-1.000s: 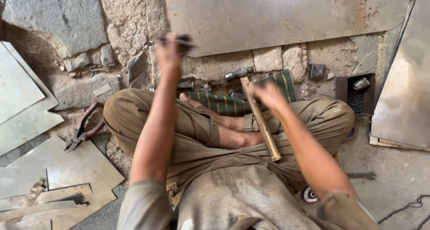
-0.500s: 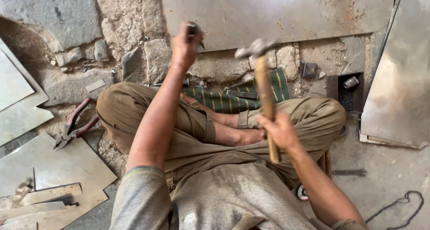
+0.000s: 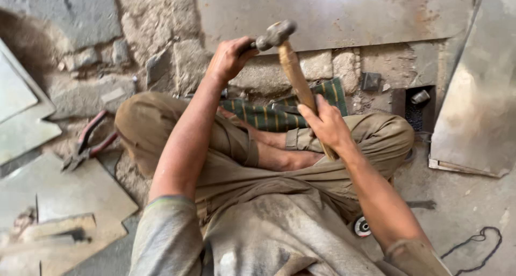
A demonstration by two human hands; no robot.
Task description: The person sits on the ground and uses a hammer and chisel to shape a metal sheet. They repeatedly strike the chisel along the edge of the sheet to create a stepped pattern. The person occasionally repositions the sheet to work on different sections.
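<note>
In the head view, the right hand (image 3: 327, 126) is seen clenched around the lower part of the wooden handle of a hammer (image 3: 293, 74), with the fingers wrapped fully round and the thumb laid along the wood. The hammer is held nearly upright, tilted slightly to the left, so that its metal head is raised to the level of the left hand (image 3: 230, 58) and lies just beside it. The left hand is closed in a fist around a small dark tool (image 3: 248, 47), of which only a short end is shown between the fist and the hammer head; what kind of tool it is cannot be told. The left arm is stretched forward and up from the shoulder, with the wrist bent toward the metal sheet (image 3: 333, 15) that lies across the stone ground (image 3: 156, 34). The right forearm is angled up from the lower right, the elbow kept low over the crossed legs.

One hammer is counted, and one small tool in the left fist. One pair of red-handled snips (image 3: 86, 142) is seen lying on the ground to the left, well apart from both hands. One striped green cloth (image 3: 279, 112) is spread beyond the knees. Several cut metal plates (image 3: 70, 192) are stacked at the lower left, and another large sheet (image 3: 478, 104) is leaned at the right.
</note>
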